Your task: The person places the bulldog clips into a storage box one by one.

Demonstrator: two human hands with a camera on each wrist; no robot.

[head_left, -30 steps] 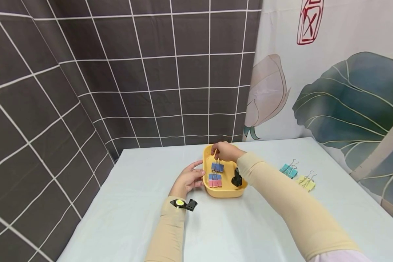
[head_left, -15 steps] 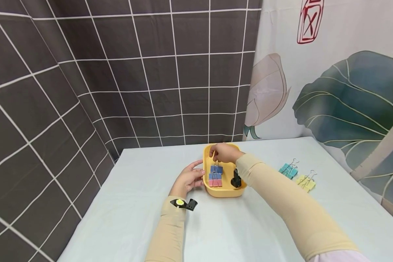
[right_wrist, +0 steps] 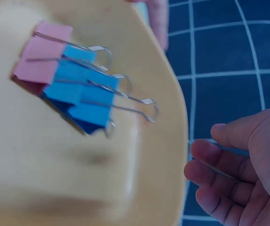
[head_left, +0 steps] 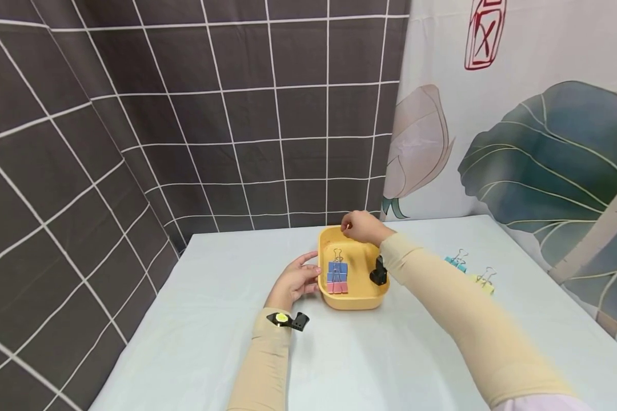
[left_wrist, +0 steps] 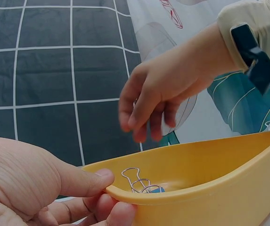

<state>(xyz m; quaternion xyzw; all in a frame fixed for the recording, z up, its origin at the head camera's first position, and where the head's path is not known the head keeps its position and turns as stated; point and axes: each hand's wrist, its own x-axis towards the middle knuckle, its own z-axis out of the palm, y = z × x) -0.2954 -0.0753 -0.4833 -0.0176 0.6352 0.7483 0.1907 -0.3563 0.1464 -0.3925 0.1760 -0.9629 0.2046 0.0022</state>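
A yellow plastic bin stands on the white table, holding a pink binder clip and two blue binder clips. They lie in a row along its left side, wire handles pointing away from me. My left hand grips the bin's left rim, thumb over the edge and fingers against the outer wall, as the left wrist view shows. My right hand is above the bin's far end. In the right wrist view, the right hand's fingers are loosely bent with nothing between them.
Teal binder clips and yellow binder clips lie on the table right of the bin, partly covered by my right sleeve. Behind the table hangs a dark grid cloth; a white floral-printed cloth is at the right.
My right hand has set the far blue clip down beside the other blue one, let go of it, and moved up and to the right. The left hand has stayed on the bin.
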